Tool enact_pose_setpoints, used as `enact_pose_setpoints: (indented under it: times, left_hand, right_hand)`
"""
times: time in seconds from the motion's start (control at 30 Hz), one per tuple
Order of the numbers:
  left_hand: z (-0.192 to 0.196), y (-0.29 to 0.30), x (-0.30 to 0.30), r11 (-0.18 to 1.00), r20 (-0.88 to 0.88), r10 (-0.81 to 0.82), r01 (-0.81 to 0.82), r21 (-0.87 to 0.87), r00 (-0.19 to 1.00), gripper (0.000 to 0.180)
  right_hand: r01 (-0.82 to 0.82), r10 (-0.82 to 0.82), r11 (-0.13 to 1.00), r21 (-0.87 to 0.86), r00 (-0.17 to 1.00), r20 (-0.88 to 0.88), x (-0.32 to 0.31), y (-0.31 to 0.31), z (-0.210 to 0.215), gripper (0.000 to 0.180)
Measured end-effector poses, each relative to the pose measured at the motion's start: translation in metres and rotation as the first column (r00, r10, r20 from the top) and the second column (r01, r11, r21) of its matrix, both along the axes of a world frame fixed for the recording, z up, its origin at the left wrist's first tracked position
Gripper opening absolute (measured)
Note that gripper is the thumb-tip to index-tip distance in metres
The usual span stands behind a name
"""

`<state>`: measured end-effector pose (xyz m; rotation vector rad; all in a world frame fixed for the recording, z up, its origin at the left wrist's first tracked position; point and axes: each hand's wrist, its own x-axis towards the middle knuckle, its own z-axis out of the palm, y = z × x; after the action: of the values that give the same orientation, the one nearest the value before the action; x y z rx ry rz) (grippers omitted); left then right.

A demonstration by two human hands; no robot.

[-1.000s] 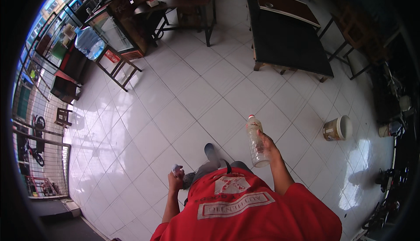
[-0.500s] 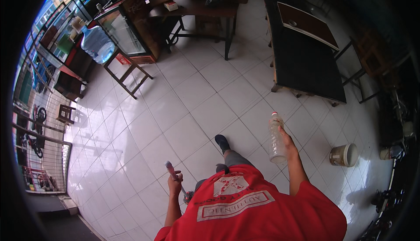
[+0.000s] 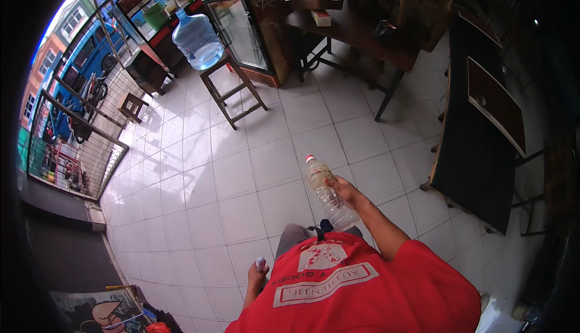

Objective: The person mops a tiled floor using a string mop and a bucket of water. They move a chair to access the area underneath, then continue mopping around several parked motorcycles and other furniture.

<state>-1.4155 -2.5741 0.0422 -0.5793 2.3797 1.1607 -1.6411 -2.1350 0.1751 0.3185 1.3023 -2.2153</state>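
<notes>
Tiled floor [image 3: 241, 182]; right hand [image 3: 349, 193] clasps a bottle [image 3: 329, 201] (clear, red-capped); left hand [image 3: 255, 277], apart, grips a stick [image 3: 260, 263].

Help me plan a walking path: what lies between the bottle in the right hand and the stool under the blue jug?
In the head view, only white floor tiles show between the bottle and the stool.

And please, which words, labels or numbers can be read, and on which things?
I locate wording without copying it:
Red short-sleeved shirt: readable dark capitals, some in a pale frame.
Dark glass-doored cabinet: pale script on its side, not fully clear.
Clear plastic bottle: any markings too small.
</notes>
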Motion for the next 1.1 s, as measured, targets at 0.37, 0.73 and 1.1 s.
enact_pose_setpoints:
  times: [0.37, 0.73, 1.1]
  left_hand:
    - [-0.026, -0.001, -0.152, 0.997, 0.152, 0.072, -0.075, 0.01, 0.986, 0.033]
    - [-0.049, -0.079, -0.452, 0.975, 0.157, 0.162, -0.183, 0.124, 0.974, 0.023]
    - [-0.009, -0.007, -0.609, 0.976, 0.154, 0.058, -0.089, 0.201, 0.986, 0.03]
  right_hand:
    - [-0.051, 0.129, 0.728, 0.683, 0.99, -0.063, -0.129, 0.089, -0.043, 0.079]
    - [0.446, -0.005, 0.51, 0.736, 0.857, -0.516, -0.324, 0.081, -0.008, 0.078]
    - [0.65, 0.033, 0.355, 0.671, 0.709, -0.704, -0.662, 0.09, -0.005, 0.077]
